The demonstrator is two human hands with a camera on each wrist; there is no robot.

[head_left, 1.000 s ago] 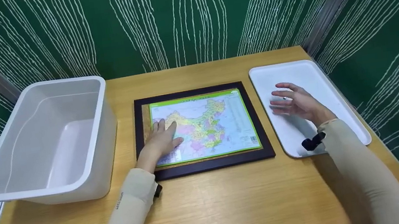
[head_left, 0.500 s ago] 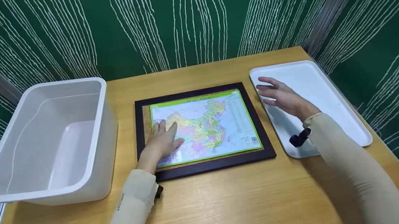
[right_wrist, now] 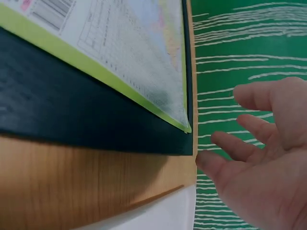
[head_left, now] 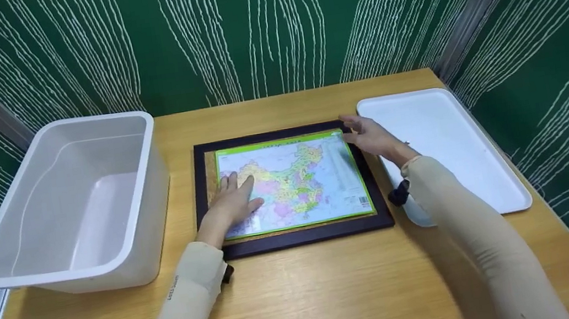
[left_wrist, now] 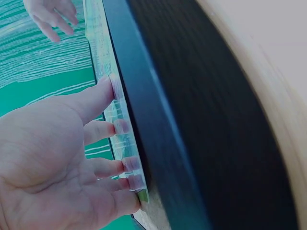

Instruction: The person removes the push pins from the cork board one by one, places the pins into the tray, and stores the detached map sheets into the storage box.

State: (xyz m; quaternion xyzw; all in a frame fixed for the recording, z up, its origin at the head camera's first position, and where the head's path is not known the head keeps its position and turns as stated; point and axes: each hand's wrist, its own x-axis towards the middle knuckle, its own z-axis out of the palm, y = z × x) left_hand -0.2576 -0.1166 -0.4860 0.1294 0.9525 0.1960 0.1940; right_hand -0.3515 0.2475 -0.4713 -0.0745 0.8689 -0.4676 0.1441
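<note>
A laminated map [head_left: 287, 181] with a green border lies inside a dark frame [head_left: 306, 237] that shows a cork-like strip at its left. My left hand [head_left: 229, 203] rests on the map's left part, fingers spread. In the left wrist view, the fingertips [left_wrist: 125, 165] touch the glossy sheet. My right hand [head_left: 370, 136] hovers over the frame's upper right corner, fingers apart and slightly bent. The right wrist view shows nothing between the thumb and fingers of the right hand [right_wrist: 268, 153], near the map's corner [right_wrist: 186, 128].
To the left stands a deep white bin [head_left: 132, 247]. A shallow white tray [head_left: 462, 157] lies at the right, with a tiny dark speck [head_left: 407, 143] by my right wrist. Green walls [head_left: 288, 25] with white lines enclose the wooden table [head_left: 315, 300].
My right hand has moved left from above the white tray to the upper right corner of the frame. The left hand has stayed in place on the map.
</note>
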